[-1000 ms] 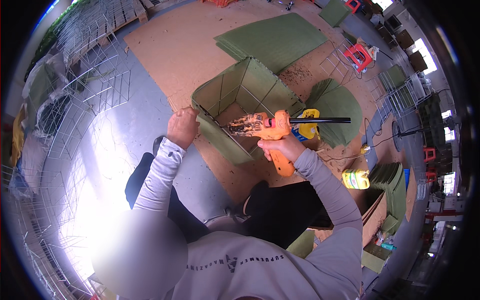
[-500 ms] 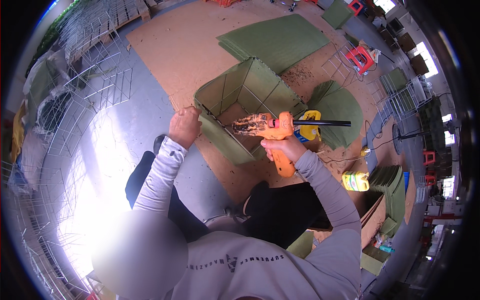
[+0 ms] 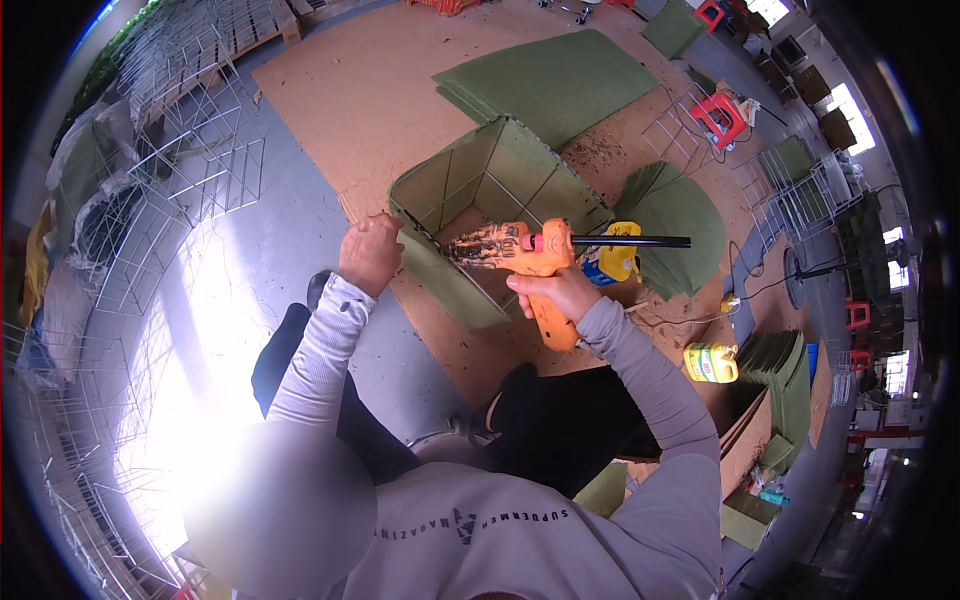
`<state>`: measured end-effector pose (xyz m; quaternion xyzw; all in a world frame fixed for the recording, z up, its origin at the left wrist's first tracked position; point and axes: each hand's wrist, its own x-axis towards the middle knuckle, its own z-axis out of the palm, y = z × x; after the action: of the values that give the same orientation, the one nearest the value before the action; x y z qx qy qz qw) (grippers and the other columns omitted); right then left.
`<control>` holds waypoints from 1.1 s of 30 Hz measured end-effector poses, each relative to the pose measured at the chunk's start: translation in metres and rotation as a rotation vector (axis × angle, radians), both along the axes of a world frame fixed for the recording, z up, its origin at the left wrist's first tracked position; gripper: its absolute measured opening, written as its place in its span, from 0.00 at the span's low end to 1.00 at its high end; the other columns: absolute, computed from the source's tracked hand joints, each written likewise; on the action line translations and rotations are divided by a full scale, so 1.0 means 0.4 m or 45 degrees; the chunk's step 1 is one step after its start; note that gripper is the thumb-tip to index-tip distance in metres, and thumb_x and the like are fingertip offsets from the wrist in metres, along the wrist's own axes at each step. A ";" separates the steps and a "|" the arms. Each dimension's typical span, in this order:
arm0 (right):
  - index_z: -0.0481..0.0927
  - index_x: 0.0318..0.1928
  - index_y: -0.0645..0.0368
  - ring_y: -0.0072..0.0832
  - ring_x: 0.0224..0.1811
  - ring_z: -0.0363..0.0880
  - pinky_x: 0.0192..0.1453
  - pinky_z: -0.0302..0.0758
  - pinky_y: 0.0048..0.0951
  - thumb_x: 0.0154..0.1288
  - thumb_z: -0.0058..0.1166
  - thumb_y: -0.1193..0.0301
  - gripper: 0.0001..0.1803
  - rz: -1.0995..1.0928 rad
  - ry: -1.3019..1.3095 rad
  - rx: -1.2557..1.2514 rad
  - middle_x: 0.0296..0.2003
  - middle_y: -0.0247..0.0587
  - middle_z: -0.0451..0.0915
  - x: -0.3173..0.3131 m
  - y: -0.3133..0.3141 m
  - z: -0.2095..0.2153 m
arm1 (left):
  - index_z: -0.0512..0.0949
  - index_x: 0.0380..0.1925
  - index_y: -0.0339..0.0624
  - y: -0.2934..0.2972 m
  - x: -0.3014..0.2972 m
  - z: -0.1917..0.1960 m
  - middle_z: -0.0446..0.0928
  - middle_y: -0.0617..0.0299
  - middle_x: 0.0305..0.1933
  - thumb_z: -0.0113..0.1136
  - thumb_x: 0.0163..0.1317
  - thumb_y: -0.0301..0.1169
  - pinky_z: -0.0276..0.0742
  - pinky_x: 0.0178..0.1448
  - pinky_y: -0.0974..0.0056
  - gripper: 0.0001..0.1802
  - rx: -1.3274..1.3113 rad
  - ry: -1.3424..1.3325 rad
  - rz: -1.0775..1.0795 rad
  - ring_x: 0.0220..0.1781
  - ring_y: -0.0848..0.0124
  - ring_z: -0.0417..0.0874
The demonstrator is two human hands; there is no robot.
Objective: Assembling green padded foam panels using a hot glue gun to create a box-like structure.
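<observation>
An orange hot glue gun (image 3: 545, 250), smeared with dark residue around its nozzle, is in my right hand (image 3: 563, 292), the fingers wrapped round its handle. A long black glue stick (image 3: 650, 242) sticks out of its back end. The nozzle points left, at the near rim of a green box (image 3: 455, 275) with a wire frame inside. My left hand (image 3: 371, 252) is closed at the left corner of that box, pinching its rim; the fingertips are partly hidden. The box lies open towards me, its wires showing along the inner walls.
Stacked green sheets (image 3: 550, 85) lie behind the box on brown board (image 3: 340, 95). Rounded green pieces (image 3: 680, 230) and a yellow-and-blue container (image 3: 612, 262) are to the right, near a yellow jug (image 3: 711, 362) and a trailing cord (image 3: 670, 321). Wire frames (image 3: 200, 165) stand at left.
My right hand has moved slightly left with the glue gun, bringing its nozzle closer to the box's left corner. The left hand and the box stay where they were.
</observation>
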<state>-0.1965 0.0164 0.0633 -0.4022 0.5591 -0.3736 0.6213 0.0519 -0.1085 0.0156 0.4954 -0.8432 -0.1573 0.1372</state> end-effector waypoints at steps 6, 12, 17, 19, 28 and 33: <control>0.67 0.46 0.61 0.24 0.18 0.73 0.23 0.73 0.28 0.57 0.60 0.74 0.19 0.015 0.064 0.067 0.22 0.36 0.73 0.006 -0.027 0.025 | 0.81 0.40 0.44 -0.001 0.001 0.010 0.80 0.53 0.39 0.64 0.48 0.27 0.77 0.49 0.59 0.16 -0.012 -0.018 0.007 0.45 0.57 0.81; 0.67 0.43 0.61 0.23 0.18 0.73 0.22 0.74 0.27 0.56 0.61 0.75 0.17 0.024 0.049 -0.015 0.21 0.34 0.72 0.022 -0.048 0.023 | 0.81 0.38 0.44 0.002 -0.008 0.004 0.80 0.54 0.38 0.64 0.47 0.27 0.77 0.50 0.59 0.15 -0.026 -0.015 -0.010 0.45 0.57 0.81; 0.68 0.43 0.61 0.23 0.19 0.73 0.22 0.73 0.27 0.56 0.61 0.75 0.18 0.026 0.055 -0.037 0.21 0.34 0.72 0.036 -0.069 0.000 | 0.81 0.37 0.43 0.005 -0.001 -0.004 0.80 0.54 0.38 0.64 0.47 0.28 0.76 0.49 0.59 0.14 -0.051 0.012 0.000 0.45 0.58 0.80; 0.67 0.43 0.60 0.23 0.18 0.73 0.22 0.73 0.27 0.56 0.61 0.74 0.18 0.029 0.063 0.012 0.21 0.34 0.72 0.031 -0.066 0.002 | 0.81 0.37 0.43 0.005 0.002 -0.001 0.80 0.54 0.38 0.65 0.47 0.28 0.77 0.49 0.58 0.13 -0.064 0.024 -0.007 0.44 0.57 0.81; 0.70 0.41 0.60 0.23 0.18 0.73 0.23 0.73 0.27 0.57 0.61 0.72 0.15 -0.006 0.043 0.024 0.22 0.35 0.73 0.013 -0.053 -0.012 | 0.80 0.42 0.41 0.008 -0.002 0.010 0.80 0.52 0.41 0.65 0.47 0.27 0.76 0.50 0.58 0.18 0.025 -0.028 0.002 0.45 0.55 0.81; 0.69 0.45 0.60 0.26 0.22 0.77 0.26 0.77 0.27 0.60 0.60 0.69 0.16 -0.023 -0.061 0.080 0.23 0.36 0.74 0.023 -0.043 0.001 | 0.81 0.36 0.43 0.006 -0.001 0.003 0.80 0.54 0.38 0.65 0.48 0.28 0.77 0.49 0.58 0.12 -0.009 -0.021 0.002 0.45 0.57 0.81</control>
<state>-0.1871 -0.0007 0.0637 -0.3683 0.5592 -0.3709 0.6435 0.0516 -0.1060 0.0166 0.4969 -0.8445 -0.1499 0.1321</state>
